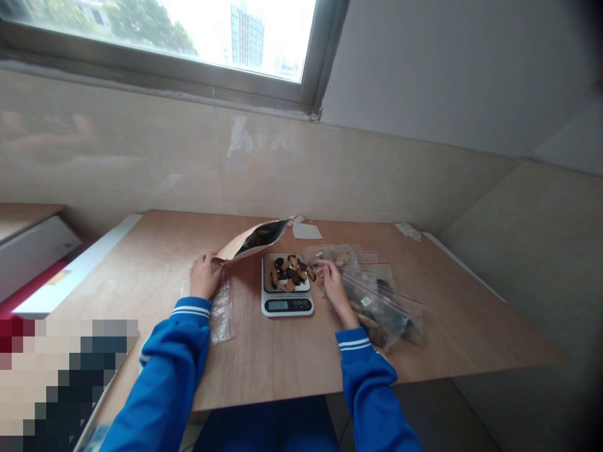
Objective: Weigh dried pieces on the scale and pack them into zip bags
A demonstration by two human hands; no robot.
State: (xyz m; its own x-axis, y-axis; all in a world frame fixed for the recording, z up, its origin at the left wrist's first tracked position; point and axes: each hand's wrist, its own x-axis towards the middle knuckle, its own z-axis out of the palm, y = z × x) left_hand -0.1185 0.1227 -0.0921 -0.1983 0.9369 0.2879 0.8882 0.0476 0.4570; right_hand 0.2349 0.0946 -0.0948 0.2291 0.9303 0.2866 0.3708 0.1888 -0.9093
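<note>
My left hand (204, 275) is closed on the lower left corner of an open brown paper pouch (240, 245), whose dark mouth tilts up towards the right. Between my hands stands a small white digital kitchen scale (288, 309), its display lit but too small to read surely. Several dried brown and dark slices (291, 274) are heaped on its plate. At the plate's right edge, my right hand (331, 285) has its fingers drawn together at a brown dried slice (311, 273). A clear zip bag (221, 317) lies flat under my left wrist.
Several clear zip bags (384, 307) with dried pieces inside overlap to the right of the scale, partly under my right forearm. A white paper (307, 231) and a crumpled tissue (407, 231) lie near the wall. The wooden table's front edge (264, 402) is close to my body.
</note>
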